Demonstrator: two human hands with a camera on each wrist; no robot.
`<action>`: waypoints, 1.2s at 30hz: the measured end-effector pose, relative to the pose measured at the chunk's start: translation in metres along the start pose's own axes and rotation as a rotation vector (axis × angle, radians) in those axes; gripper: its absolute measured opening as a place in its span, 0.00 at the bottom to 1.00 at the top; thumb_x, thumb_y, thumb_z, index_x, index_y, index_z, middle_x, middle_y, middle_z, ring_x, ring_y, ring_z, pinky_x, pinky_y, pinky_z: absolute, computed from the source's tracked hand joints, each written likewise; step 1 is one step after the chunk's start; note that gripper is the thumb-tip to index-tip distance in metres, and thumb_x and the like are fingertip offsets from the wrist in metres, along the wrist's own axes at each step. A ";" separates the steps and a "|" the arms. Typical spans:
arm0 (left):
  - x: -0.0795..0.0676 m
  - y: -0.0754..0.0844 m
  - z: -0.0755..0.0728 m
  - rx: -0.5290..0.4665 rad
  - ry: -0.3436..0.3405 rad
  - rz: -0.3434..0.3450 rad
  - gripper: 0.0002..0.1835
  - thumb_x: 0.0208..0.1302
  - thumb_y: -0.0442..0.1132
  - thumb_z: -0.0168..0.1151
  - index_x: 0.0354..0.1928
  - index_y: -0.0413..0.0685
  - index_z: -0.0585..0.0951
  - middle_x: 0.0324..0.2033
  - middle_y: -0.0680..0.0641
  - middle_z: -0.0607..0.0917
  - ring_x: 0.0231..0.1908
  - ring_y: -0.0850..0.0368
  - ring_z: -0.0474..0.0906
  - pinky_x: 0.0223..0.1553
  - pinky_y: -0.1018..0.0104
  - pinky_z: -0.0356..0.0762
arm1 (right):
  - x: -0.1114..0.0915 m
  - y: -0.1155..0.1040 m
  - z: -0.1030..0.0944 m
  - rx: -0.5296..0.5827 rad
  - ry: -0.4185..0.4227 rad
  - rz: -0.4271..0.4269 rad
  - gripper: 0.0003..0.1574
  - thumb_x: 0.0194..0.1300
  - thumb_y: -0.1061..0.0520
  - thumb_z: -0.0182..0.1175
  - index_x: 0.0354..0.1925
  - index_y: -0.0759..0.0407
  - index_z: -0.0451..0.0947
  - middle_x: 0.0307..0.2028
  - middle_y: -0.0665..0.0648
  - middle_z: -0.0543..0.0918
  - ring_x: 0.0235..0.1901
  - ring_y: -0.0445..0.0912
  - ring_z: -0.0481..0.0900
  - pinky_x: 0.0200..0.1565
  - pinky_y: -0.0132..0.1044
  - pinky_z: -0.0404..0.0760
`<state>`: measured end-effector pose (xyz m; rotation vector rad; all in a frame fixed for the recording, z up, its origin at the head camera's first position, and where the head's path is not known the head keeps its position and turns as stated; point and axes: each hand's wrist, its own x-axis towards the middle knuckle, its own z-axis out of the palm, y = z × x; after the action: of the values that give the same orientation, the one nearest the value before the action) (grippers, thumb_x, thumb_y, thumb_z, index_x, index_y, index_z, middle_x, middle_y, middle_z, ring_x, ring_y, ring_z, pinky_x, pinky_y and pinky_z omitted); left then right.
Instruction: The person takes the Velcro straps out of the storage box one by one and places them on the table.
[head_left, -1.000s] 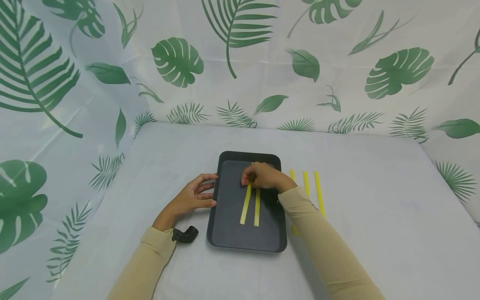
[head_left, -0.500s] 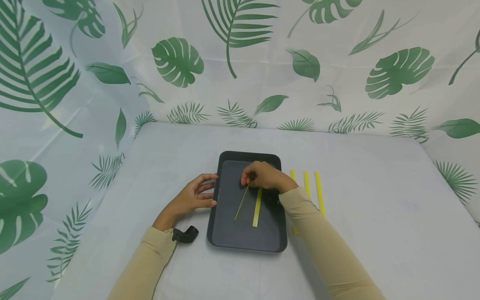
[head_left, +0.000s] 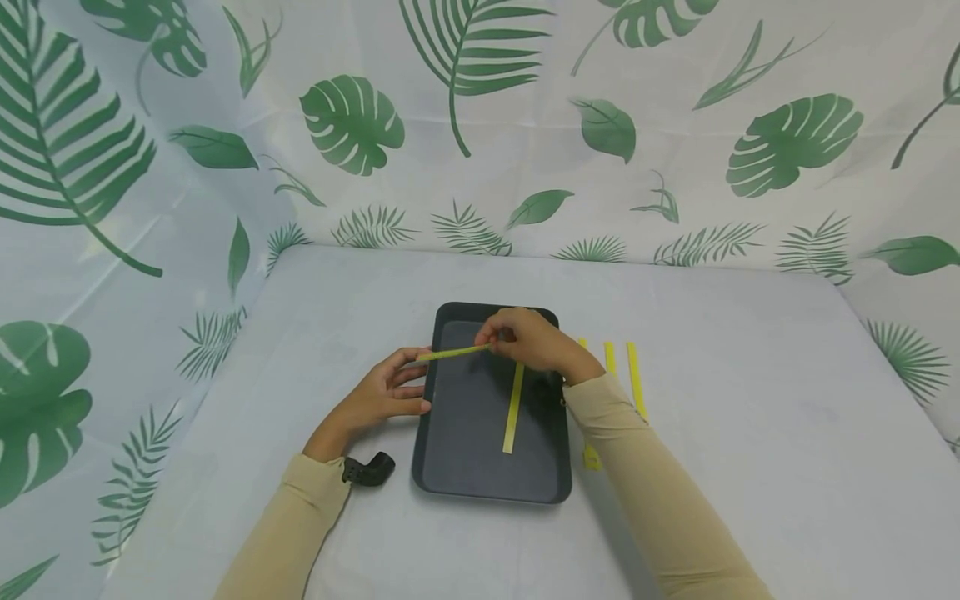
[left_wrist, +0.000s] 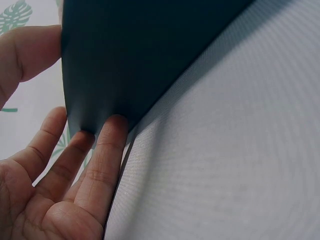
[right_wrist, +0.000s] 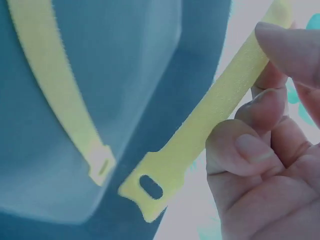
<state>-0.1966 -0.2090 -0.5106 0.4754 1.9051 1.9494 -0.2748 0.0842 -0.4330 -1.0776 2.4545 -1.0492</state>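
Observation:
Above the far part of a dark tray [head_left: 465, 471], my right hand [head_left: 525, 340] pinches a yellow hook-and-loop cable tie [head_left: 453, 352] between thumb and fingers. Its slotted head [right_wrist: 150, 192] shows in the right wrist view, and its long tail points left over the tray's rim, near my left fingertips. A second yellow cable tie [head_left: 513, 412] lies on the tray floor, its far end hidden under my right hand in the head view. My left hand [head_left: 386, 392] rests with extended fingers against the tray's left side; the left wrist view shows its fingertips [left_wrist: 114, 125] on the outer wall.
Several more yellow cable ties [head_left: 636, 379] lie on the white cloth to the right of the tray, partly covered by my right sleeve. A black wrist device [head_left: 369, 469] sits at my left cuff. Leaf-printed fabric [head_left: 480, 167] hangs behind and at the sides.
The cable tie in my right hand has swung up from pointing down along the tray to pointing left. My right hand has risen slightly; the left hand stays at the tray's side.

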 end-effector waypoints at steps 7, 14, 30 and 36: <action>0.000 -0.002 -0.001 0.023 0.005 0.013 0.45 0.65 0.33 0.77 0.78 0.29 0.63 0.79 0.26 0.62 0.77 0.26 0.63 0.66 0.61 0.81 | -0.001 -0.007 -0.005 0.027 0.027 -0.015 0.08 0.76 0.69 0.62 0.48 0.67 0.87 0.37 0.58 0.86 0.28 0.51 0.73 0.34 0.39 0.75; 0.001 -0.003 -0.001 0.019 -0.002 0.035 0.45 0.65 0.33 0.77 0.78 0.28 0.63 0.81 0.28 0.60 0.77 0.26 0.62 0.65 0.62 0.82 | -0.006 -0.014 -0.008 0.097 0.063 0.073 0.05 0.75 0.67 0.64 0.45 0.65 0.87 0.39 0.57 0.88 0.36 0.47 0.82 0.41 0.40 0.82; 0.000 -0.002 0.000 0.003 -0.010 0.027 0.46 0.65 0.32 0.77 0.78 0.28 0.62 0.80 0.27 0.60 0.76 0.25 0.63 0.64 0.62 0.82 | -0.026 -0.016 -0.010 0.383 0.027 0.155 0.05 0.76 0.69 0.62 0.48 0.69 0.80 0.38 0.60 0.85 0.33 0.50 0.86 0.44 0.57 0.91; 0.000 -0.001 0.000 0.017 -0.002 0.033 0.46 0.64 0.32 0.78 0.78 0.28 0.63 0.80 0.27 0.61 0.77 0.26 0.62 0.65 0.62 0.81 | -0.033 -0.018 -0.009 0.497 0.028 0.171 0.13 0.76 0.69 0.62 0.55 0.73 0.75 0.41 0.59 0.85 0.36 0.49 0.86 0.43 0.48 0.92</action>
<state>-0.1964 -0.2094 -0.5116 0.5167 1.9258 1.9535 -0.2471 0.1045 -0.4153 -0.6850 2.0855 -1.5096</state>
